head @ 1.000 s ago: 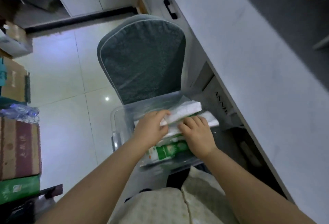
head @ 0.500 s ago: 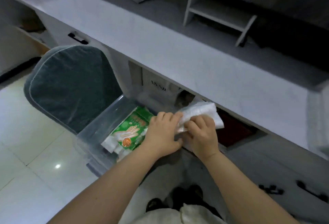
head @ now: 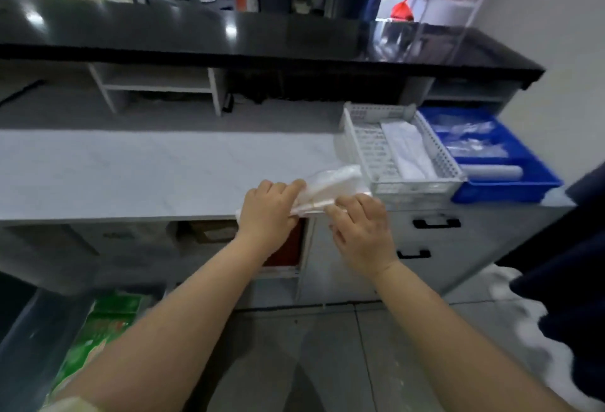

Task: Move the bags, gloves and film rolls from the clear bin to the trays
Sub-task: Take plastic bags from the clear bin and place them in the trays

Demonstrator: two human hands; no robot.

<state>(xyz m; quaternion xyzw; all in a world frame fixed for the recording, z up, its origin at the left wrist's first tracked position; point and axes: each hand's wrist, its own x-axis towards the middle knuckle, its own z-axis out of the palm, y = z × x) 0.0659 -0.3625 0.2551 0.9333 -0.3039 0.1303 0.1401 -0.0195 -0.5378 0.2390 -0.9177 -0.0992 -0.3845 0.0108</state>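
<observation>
Both hands hold one white pack of plastic bags (head: pixel 330 187) over the front edge of the pale counter (head: pixel 131 169). My left hand (head: pixel 266 212) grips its left end and my right hand (head: pixel 360 231) grips its lower right edge. The pack's far end nearly touches the grey perforated tray (head: pixel 360 136), which has white bags lying in its right half. To the right of that tray, a blue tray (head: pixel 510 187) holds clear packets and a white film roll (head: pixel 491 172). The clear bin (head: pixel 29 329) sits at the lower left with a green glove pack (head: pixel 101 329) inside.
A black raised countertop (head: pixel 262 38) runs behind the pale counter, with white cubby shelves (head: pixel 157 84) under it. Drawers with black handles (head: pixel 437 223) sit below the trays. A dark garment (head: pixel 573 280) hangs at the right edge. Grey tiled floor lies below.
Both hands have lifted the white bag pack out of the clear bin and carried it right, up over the counter toward the grey tray. My view swung right with it.
</observation>
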